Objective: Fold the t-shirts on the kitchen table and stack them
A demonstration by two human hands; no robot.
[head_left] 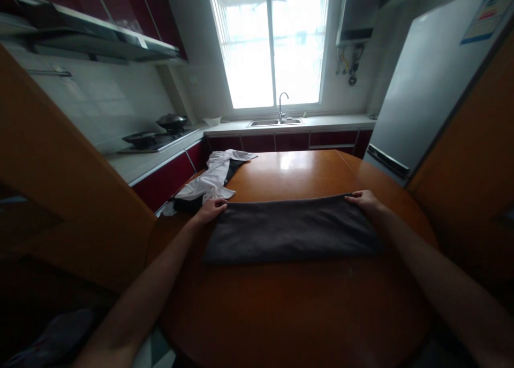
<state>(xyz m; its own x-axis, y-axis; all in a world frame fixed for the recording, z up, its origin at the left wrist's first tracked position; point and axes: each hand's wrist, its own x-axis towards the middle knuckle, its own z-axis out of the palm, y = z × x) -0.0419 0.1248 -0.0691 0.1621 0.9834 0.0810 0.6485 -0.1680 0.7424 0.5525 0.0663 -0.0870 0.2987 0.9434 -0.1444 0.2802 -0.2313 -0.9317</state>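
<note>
A dark grey piece of folded cloth [293,231], perhaps a garment, stretches wide between my two hands over the wooden table [297,309]. My left hand [211,210] pinches its far left corner between thumb and fingers. At the far right corner, my right hand [364,201] grips the cloth the same way. The far edge is pulled nearly straight, and the near edge hangs down to or close above the tabletop; I cannot tell which. Just beyond my left hand lies a loose heap of white cloth [212,175] with black cloth [188,203] under it.
Past the table, a white counter [333,122] holds a sink [277,122] with a tap [281,103] under the window. Pans [172,122] stand on the stove at left. A fridge [425,79] stands at right, and wooden panels [60,143] flank both sides.
</note>
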